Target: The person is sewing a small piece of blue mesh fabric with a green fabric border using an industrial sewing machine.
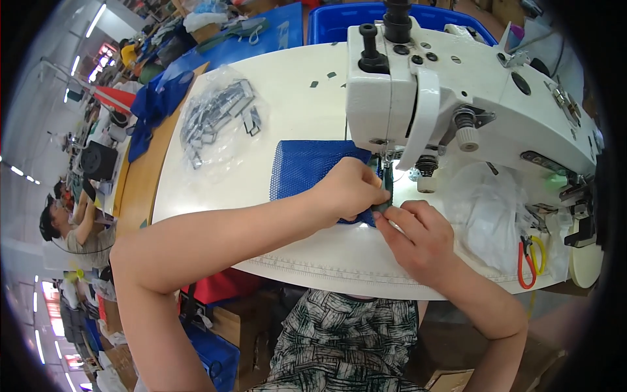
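Observation:
A piece of blue mesh fabric [300,164] lies on the white table, its right edge beneath the needle area of a white sewing machine [385,108]. A narrow dark green strip [388,181] runs along that edge toward me. My left hand [349,189] rests over the mesh, thumb and fingers pinched on the strip just in front of the presser foot. Closer to me, my right hand [421,238] pinches the strip's near end with thumb and forefinger. The fingertips partly cover the strip and the mesh edge.
A clear plastic bag of small dark-rimmed rectangular pieces [222,114] sits on the table's left. Right of the machine needle are a crumpled clear bag [486,215] and red-and-yellow-handled scissors [528,261]. A blue bin [326,23] stands behind. A person [78,225] works at far left.

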Tool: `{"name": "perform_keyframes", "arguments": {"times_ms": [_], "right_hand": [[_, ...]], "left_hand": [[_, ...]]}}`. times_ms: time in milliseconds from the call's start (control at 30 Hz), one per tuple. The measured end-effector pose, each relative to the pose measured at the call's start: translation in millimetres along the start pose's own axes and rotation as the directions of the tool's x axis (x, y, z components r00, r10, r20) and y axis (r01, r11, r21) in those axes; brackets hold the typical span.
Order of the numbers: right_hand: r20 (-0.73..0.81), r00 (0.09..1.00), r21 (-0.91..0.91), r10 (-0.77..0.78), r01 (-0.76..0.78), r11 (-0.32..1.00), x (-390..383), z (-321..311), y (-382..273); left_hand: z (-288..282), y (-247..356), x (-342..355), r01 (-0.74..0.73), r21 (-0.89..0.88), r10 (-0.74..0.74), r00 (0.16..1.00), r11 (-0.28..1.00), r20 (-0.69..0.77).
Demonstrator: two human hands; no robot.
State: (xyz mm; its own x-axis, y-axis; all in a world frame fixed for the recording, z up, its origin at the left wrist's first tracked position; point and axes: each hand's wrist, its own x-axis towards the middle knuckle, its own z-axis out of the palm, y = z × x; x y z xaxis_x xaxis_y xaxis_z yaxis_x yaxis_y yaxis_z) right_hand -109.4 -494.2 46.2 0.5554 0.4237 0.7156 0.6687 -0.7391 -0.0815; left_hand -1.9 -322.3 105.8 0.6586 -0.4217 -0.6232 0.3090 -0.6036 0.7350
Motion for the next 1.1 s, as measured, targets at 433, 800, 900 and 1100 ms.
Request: {"name": "perform_keyframes", "arguments": {"times_ms": [433, 800, 900, 1100], "right_hand": [[0.113, 0.969, 0.076, 0.22, -0.229, 0.971, -3.8, -1.1, 3.2], [0.336, 0.868, -0.015, 0.365, -0.383, 0.924, 3.8, -4.7, 5.0], [0.34, 0.877, -0.011, 0.34, -0.357, 0.934, -1.5, -4.7, 7.8], [0.327, 0.916, 0.014, 0.231, -0.249, 0.968, -3.3, -6.3, 7.2]], "left_hand": [[12.0, -12.4, -6.6, 0.034, -0.076, -0.044, 0.99, 0.997, -0.136], [9.0, -8.1, -12.2, 0.018, -0.042, -0.02, 0.998, 0.999, -0.052], [8.0, -14.7, -17.9, -0.155, -0.019, 0.155, 0.987, 0.988, -0.038], [-2.1, -38.4, -11.0, -0.649, 0.725, 0.928, 0.37, 0.229, 0.038]]}}
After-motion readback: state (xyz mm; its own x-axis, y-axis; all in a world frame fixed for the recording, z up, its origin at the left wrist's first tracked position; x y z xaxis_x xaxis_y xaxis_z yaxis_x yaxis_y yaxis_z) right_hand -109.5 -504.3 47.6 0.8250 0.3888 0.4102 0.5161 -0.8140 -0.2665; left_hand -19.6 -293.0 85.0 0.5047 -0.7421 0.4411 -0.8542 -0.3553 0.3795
